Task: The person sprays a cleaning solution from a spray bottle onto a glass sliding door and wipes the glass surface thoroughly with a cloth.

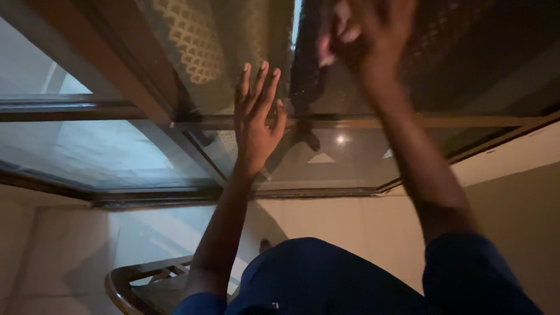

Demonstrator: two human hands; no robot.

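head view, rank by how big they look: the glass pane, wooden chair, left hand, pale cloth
1. glass pane, spans most of the frame
2. wooden chair, only partly in view, so unsure
3. left hand, flat on the glass; nearer the camera than the pane
4. pale cloth, blurred, mostly hidden in the right hand

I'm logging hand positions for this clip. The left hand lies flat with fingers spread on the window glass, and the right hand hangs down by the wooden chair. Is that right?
Not quite. The right hand is not down by the wooden chair; it is raised high against the window glass, blurred, with something pale at its fingers. The left hand does lie with fingers spread on the glass, as the head view shows.
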